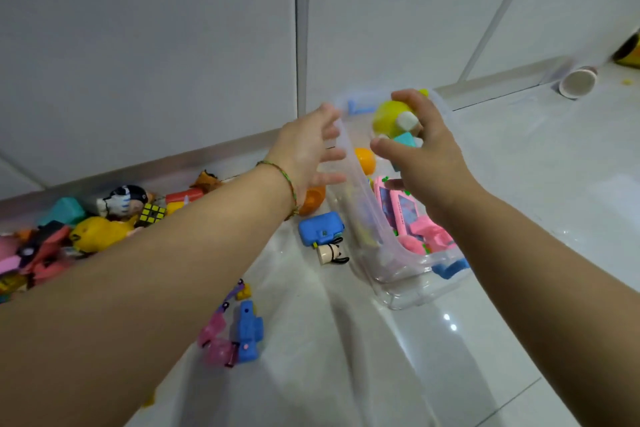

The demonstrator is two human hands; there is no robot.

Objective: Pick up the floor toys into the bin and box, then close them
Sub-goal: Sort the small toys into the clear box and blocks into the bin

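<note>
I have the right hand (429, 156) above the open clear bin (367, 218), its grip curled round a yellow-green toy (388, 114), with a white block (407, 121) and a teal block (405, 140) held against it. The left hand (308, 149) hovers at the bin's left side, grip spread, holding nothing. A pink toy (405, 211) and an orange ball (365, 159) already lie inside. Much is left, I judge: the toy pile (86, 229), a blue camera toy (320, 228) and a blue figure (247, 333) lie on the floor (346, 357). I see no lid or box.

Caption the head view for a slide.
Right hand holds yellow toy over clear bin; left hand open beside its rim.
</note>
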